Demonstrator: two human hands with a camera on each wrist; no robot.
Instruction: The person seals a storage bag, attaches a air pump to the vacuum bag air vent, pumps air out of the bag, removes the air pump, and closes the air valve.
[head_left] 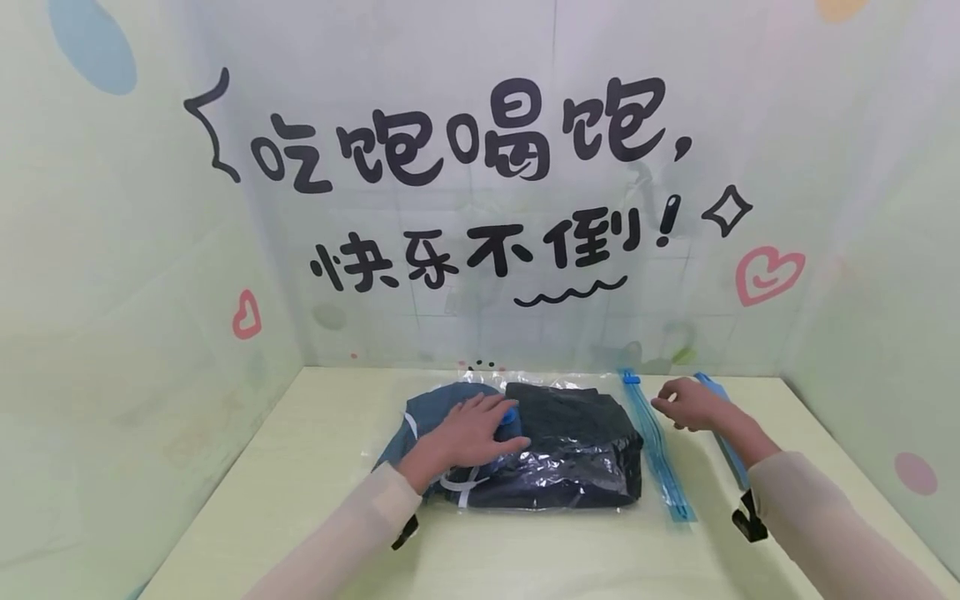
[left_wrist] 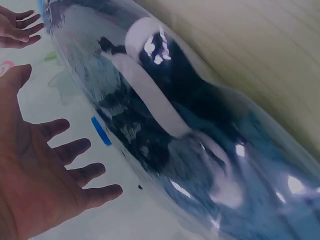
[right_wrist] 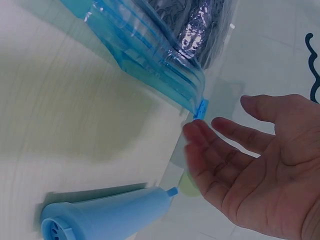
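A clear vacuum storage bag (head_left: pixel 562 457) lies flat with a folded black garment (head_left: pixel 570 417) and a blue garment with white strips (head_left: pixel 442 402) inside. My left hand (head_left: pixel 472 429) hovers over its left half, fingers spread, beside the round blue valve (head_left: pixel 510 415); the left wrist view shows the palm apart from the plastic. Along the bag's right end runs a blue zip strip (head_left: pixel 658 450) with a blue slider (right_wrist: pixel 201 109) at its far corner. Close to that slider, my right hand (head_left: pixel 693 406) has loosely bent fingers and holds nothing.
A light-blue hand pump (right_wrist: pixel 110 215) lies on the table right of the bag, partly hidden by my right arm in the head view. The pale table (head_left: pixel 300 467) meets printed fabric walls (head_left: pixel 480 325) at the back and both sides.
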